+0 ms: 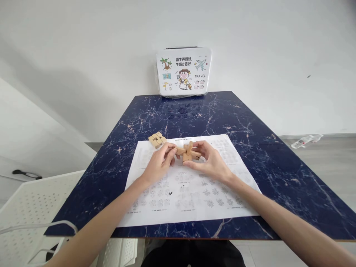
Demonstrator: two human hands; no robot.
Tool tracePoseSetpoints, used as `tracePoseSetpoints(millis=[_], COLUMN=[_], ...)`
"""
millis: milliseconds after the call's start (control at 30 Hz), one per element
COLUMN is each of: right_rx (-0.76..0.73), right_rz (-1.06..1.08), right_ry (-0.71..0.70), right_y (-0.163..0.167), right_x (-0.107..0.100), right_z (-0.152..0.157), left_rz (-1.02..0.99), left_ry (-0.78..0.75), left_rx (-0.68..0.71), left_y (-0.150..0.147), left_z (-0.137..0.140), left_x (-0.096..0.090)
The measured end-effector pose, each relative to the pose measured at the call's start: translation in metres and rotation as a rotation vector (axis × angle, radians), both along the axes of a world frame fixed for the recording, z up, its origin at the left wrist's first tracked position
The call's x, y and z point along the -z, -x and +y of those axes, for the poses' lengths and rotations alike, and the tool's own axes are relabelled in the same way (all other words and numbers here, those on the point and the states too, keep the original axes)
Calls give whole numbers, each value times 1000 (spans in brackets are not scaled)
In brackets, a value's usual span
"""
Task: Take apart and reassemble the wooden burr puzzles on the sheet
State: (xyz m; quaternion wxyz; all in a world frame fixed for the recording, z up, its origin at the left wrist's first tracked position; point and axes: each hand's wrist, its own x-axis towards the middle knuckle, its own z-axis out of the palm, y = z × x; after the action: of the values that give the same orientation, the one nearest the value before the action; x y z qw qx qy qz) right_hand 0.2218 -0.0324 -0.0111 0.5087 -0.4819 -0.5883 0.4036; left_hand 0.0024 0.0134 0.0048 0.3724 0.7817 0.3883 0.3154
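Head view: a blue counter (230, 122) bears a printed sheet (172, 217) and, beyond, a white case (183, 72). Over the sheet, the right hand (213, 163) grips crossed wooden pieces (187, 157) in its fingers (202, 145); the left hand (157, 163) pinches their leftmost piece (180, 150). A wooden block (157, 140) sits at the sheet's far edge.

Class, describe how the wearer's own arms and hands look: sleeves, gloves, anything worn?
The left forearm and right forearm are bare, slender and tapering towards the wrists; no sleeve, watch or bracelet shows. The left hand and right hand are ungloved. Small rings or markings cannot be ruled out.
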Motion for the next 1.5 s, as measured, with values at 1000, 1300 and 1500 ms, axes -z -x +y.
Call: tracePoseSetpoints(millis=[1000,1300,1500], right_rx=[773,184,148], right_rz=[-483,-635,-576], right_ry=[-472,-460,-347], right_y=[-68,-30,-29], right_x=[-7,-1,2], right_z=[22,6,6], left_rz=[-120,-30,160], left_ry=[-182,-458,-521], left_rx=[-259,-551,-454], left_y=[7,29,31], left_z=[8,40,49], left_x=[-1,7,19])
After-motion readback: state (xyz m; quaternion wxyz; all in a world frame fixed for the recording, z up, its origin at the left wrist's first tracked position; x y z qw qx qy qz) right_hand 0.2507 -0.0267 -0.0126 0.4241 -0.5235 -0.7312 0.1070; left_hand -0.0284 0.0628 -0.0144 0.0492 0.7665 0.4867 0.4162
